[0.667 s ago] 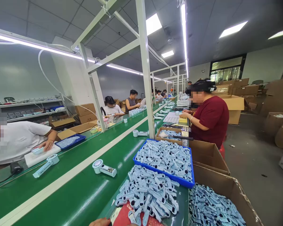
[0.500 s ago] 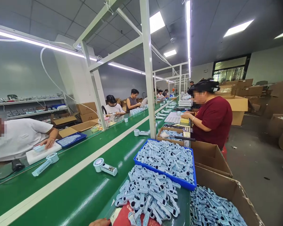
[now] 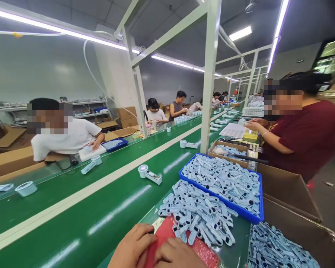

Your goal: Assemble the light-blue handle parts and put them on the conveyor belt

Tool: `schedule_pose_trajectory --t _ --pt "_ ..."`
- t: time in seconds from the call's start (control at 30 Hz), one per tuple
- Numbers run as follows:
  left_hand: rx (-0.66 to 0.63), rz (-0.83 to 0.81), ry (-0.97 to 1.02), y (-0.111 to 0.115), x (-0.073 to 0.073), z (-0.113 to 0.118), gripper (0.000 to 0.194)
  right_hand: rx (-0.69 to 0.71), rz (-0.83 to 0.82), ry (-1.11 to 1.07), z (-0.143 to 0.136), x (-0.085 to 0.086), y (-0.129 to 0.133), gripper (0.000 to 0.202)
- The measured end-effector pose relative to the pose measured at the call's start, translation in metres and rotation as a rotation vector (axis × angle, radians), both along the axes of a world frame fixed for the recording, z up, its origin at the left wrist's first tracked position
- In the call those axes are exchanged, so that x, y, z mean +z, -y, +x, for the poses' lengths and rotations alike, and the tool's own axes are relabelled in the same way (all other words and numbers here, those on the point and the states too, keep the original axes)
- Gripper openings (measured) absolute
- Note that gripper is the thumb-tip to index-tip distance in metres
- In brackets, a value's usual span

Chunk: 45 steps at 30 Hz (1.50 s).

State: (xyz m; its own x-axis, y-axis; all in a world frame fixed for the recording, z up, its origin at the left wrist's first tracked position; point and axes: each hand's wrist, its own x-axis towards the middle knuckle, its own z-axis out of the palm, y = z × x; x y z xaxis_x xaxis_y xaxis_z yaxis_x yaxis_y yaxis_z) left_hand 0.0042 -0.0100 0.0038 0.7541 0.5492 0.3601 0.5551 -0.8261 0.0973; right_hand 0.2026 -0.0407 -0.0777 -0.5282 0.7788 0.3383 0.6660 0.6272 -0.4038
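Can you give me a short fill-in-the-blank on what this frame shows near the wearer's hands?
1. Both hands, left hand and right hand, rest on a ____ sheet.
2. The loose pile of pale blue parts lies on the bench, just before a ____ tray heaped with the same parts.
3. The conveyor belt is ____ in colour.

Missing words: red; blue; green

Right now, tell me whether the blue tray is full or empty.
Full: the blue tray is heaped to its rim with pale blue plastic parts.

Bright, even light falls from fluorescent tubes (image 3: 167,61) running from nine toward two o'clock; pale glare streaks the green conveyor belt (image 3: 80,208); wide-angle distortion bends the edges.
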Motion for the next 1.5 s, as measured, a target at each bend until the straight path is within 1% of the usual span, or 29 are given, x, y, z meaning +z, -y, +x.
schedule_pose_trajectory --t 0.03,0.1,0.17,0.2,0.27,0.4,0.5,0.63,0.7,0.83,0.9,1.07,1.2,1.3,1.4,1.47,1.5 --pt "0.014 -0.031 0.004 0.003 0.001 0.001 0.037 -0.014 -0.014 -0.003 -0.001 -0.006 0.0 0.014" --pt "0.024 -0.072 0.014 0.006 0.0 0.001 0.035 0.013 -0.009 -0.021 -0.002 -0.016 0.001 0.011" --pt "0.02 -0.077 0.024 0.005 -0.001 0.0 0.035 0.028 -0.002 -0.042 -0.002 -0.019 0.002 0.011" --pt "0.015 -0.07 0.032 0.004 -0.002 0.0 0.036 0.019 -0.016 -0.049 -0.002 -0.019 0.002 0.013" --pt "0.004 -0.055 0.042 0.002 -0.002 -0.001 0.038 -0.041 -0.084 -0.064 -0.003 -0.016 0.002 0.017" --pt "-0.018 -0.032 0.042 -0.002 -0.002 -0.002 0.037 -0.152 -0.225 -0.083 -0.008 -0.011 0.0 0.017" --pt "-0.023 -0.019 0.049 -0.003 -0.004 -0.003 0.037 -0.155 -0.242 -0.094 -0.009 -0.01 0.0 0.019" --pt "0.013 -0.078 0.045 0.001 -0.005 -0.003 0.038 -0.136 -0.259 -0.12 -0.006 -0.01 0.002 0.015" --pt "0.028 -0.111 0.034 0.003 -0.003 -0.002 0.04 -0.097 -0.231 -0.105 -0.003 -0.01 0.003 0.013" --pt "0.049 -0.138 0.035 0.006 0.002 0.001 0.04 0.046 -0.026 -0.07 0.0 -0.008 0.004 0.008" --pt "0.054 -0.137 0.05 0.006 0.003 0.001 0.04 0.065 0.032 -0.054 0.0 -0.006 0.004 0.01" --pt "0.067 -0.153 0.08 0.007 0.003 0.002 0.04 0.085 0.072 -0.011 0.0 0.002 0.004 0.013" --pt "0.079 -0.171 0.044 0.01 0.006 0.003 0.039 0.096 0.075 0.004 0.0 0.0 0.003 0.01" --pt "0.064 -0.1 0.031 0.012 0.006 0.004 0.037 0.12 0.07 0.01 0.001 -0.002 0.001 0.011" --pt "0.095 0.084 0.014 0.006 0.004 -0.003 0.037 0.13 0.142 -0.013 0.003 -0.001 0.0 0.022" --pt "0.16 0.199 -0.041 -0.005 0.005 -0.022 0.036 0.079 0.196 -0.09 0.005 0.002 0.003 0.021" --pt "0.201 0.238 -0.079 -0.012 0.008 -0.038 0.034 0.07 0.212 -0.132 0.006 0.005 0.005 0.019"
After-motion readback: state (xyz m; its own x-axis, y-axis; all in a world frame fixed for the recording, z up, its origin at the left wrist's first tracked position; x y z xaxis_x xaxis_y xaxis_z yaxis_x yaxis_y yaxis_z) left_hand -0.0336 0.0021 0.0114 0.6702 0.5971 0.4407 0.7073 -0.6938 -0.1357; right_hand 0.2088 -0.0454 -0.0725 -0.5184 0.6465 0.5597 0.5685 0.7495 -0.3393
